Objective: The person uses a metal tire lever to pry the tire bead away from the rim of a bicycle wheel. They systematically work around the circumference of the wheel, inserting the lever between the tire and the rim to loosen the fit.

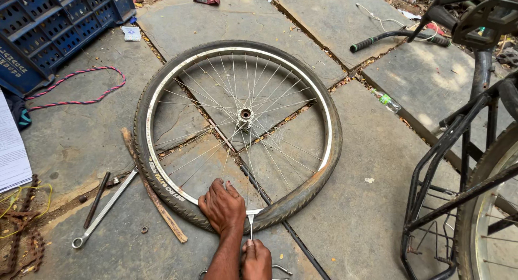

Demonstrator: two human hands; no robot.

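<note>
wheel: black-tyred, silver-rimmed spoked bicycle wheel point(237, 129), flat on grey stone slabs point(367, 150)
left hand: point(222, 207) palm down, pressing tyre's near edge
right hand: point(256, 258) closed round thin silver metal lever point(251, 223), tip at rim
handling: rim likely stiff and light, tyre bead tight, spokes bendable; grip the rim
nearby: long silver ring spanner point(102, 211) left

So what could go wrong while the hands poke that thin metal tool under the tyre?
The thin metal lever is wedged between the black rubber tyre and the silver wheel rim; it might slip and jab the left hand pressing beside it. The right hand could scrape on the thin wire spokes. The lever may also pinch whatever lies inside the tyre.
</note>
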